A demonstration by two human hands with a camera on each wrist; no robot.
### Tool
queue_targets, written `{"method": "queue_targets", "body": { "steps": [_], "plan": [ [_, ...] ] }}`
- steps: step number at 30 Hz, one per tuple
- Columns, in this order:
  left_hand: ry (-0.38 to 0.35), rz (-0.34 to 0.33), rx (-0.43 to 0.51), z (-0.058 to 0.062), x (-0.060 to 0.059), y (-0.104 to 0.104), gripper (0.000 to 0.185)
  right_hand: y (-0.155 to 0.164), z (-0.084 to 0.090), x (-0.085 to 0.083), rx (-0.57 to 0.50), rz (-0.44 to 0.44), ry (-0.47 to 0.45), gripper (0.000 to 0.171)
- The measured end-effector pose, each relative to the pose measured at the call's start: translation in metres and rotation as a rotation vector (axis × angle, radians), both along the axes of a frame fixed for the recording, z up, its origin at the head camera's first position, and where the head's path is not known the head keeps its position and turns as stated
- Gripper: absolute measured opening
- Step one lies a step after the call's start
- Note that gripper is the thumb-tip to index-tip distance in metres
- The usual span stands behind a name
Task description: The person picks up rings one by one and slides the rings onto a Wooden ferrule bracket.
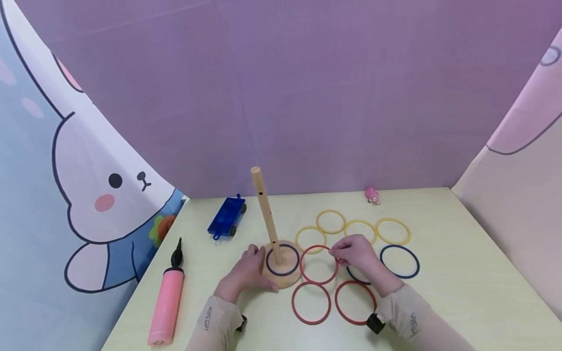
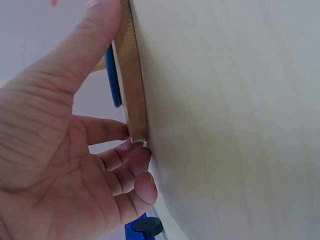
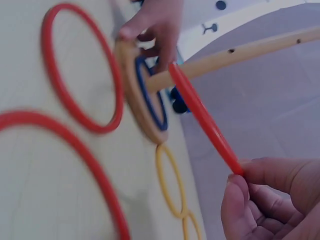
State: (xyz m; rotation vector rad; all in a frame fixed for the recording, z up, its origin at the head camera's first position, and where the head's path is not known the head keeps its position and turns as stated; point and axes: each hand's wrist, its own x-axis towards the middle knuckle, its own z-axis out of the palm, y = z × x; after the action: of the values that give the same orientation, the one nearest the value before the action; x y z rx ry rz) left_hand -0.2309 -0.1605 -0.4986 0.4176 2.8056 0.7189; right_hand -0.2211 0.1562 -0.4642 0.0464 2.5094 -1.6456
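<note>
A wooden post (image 1: 266, 209) stands on a round base (image 1: 291, 281), with a dark blue ring (image 1: 283, 274) lying round its foot. My left hand (image 1: 247, 273) grips the left edge of that base, thumb on the near side and fingers round the far side. Between thumb and fingertips my right hand (image 1: 357, 254) pinches a red ring (image 3: 206, 122) by its right edge. This ring is raised above the table just right of the base, tilted in the right wrist view. Two more red rings (image 1: 292, 304) (image 1: 335, 304) lie close in front of it.
Several yellow rings (image 1: 331, 211) lie behind my right hand. Blue rings (image 1: 418, 267) lie beside and partly under my right forearm. A blue toy cart (image 1: 226, 217) stands at the back left, a pink hand pump (image 1: 167, 307) at the left, a small pink toy (image 1: 371, 195) at the back.
</note>
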Motion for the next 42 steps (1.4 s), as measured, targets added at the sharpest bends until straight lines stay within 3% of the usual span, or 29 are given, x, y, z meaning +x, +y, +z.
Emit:
{"method": "queue_targets", "body": {
  "steps": [12,18,27,42],
  "plan": [
    [-0.006,0.003,-0.009,0.001,0.0,0.001,0.125,-0.017,0.032,0.006,-0.23,0.09,-0.033,0.014],
    [-0.014,0.008,-0.019,-0.002,-0.001,0.001,0.124,-0.029,0.056,0.012,-0.317,0.162,0.006,0.018],
    [-0.021,0.019,0.01,-0.003,-0.003,0.0,0.12,-0.047,0.092,0.017,-0.365,0.193,0.052,0.018],
    [-0.04,0.024,0.007,0.001,-0.001,0.001,0.121,-0.067,0.175,0.014,-0.458,0.179,0.158,0.019]
  ]
}}
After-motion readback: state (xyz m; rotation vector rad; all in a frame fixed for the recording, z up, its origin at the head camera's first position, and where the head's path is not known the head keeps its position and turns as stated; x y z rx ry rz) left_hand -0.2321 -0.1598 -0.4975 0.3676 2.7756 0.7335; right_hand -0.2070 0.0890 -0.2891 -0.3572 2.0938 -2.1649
